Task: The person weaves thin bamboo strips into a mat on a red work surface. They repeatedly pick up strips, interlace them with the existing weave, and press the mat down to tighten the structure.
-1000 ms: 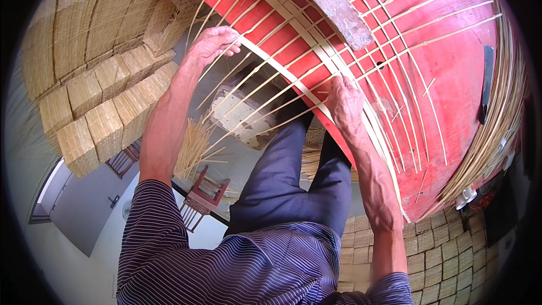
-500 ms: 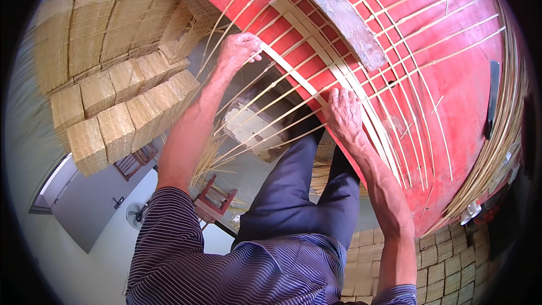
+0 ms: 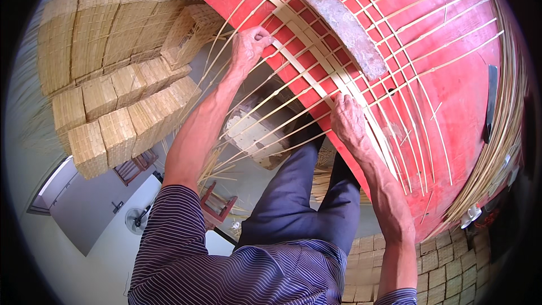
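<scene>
A lattice of pale bamboo strips [image 3: 416,70] lies on a red board [image 3: 460,113], with some strip ends overhanging its lower left edge. My left hand [image 3: 248,49] pinches the upper end of a wide, flat strip [image 3: 296,63] laid crosswise over the thinner strips. My right hand [image 3: 347,118] has its fingers curled on that same strip farther down, beside a denser band of flat strips [image 3: 299,29]. A long, rough, weathered bar [image 3: 339,25] rests on the lattice just above this band.
Stacks of woven bamboo pieces [image 3: 87,45] stand at left, more [image 3: 443,265] at lower right. A bundle of long strips [image 3: 497,152] and a dark flat object [image 3: 491,99] lie at the board's right. A fan [image 3: 135,220] and red wooden stool [image 3: 217,203] are lower left.
My left hand has moved rightward, carrying the wide strip closer to the woven band. My right hand sits slightly lower in the picture, still on the strip.
</scene>
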`<move>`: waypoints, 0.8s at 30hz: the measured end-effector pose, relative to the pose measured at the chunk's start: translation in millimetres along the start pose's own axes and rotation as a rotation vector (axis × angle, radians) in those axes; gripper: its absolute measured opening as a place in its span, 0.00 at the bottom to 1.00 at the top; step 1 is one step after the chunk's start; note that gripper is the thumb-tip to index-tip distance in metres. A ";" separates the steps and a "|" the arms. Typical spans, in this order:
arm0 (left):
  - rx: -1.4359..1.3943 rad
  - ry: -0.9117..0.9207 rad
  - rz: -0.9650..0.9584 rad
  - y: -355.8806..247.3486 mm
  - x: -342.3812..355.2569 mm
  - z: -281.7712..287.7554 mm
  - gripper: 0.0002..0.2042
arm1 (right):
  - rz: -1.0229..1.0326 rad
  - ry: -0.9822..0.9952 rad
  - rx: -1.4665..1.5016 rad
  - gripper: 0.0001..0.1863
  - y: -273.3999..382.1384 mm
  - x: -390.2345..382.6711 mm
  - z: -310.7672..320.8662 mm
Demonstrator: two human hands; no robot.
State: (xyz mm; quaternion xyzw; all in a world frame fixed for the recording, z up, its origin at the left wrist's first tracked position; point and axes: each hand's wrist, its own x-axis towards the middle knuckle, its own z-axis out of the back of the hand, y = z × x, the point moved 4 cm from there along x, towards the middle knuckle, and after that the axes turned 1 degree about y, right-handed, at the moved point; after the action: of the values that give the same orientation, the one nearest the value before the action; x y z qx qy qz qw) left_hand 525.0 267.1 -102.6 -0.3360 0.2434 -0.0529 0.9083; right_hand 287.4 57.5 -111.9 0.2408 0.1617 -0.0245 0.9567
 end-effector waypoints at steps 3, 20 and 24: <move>-0.005 0.085 0.020 3.2 8.8 1.2 0.11 | -0.005 0.009 0.045 0.07 -3.4 0.9 2.4; 0.173 0.070 -0.246 -25.4 25.3 1.1 0.07 | -0.033 0.081 0.190 0.14 -16.2 5.9 4.4; 0.230 0.080 -0.174 -26.9 22.0 3.4 0.13 | -0.025 0.083 0.208 0.11 -18.4 8.6 5.9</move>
State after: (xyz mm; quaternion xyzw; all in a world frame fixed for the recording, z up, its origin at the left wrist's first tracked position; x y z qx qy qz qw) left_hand 547.8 242.7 -92.2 -0.2473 0.2416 -0.1723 0.9224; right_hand 295.0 38.8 -118.1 0.3376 0.2009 -0.0432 0.9186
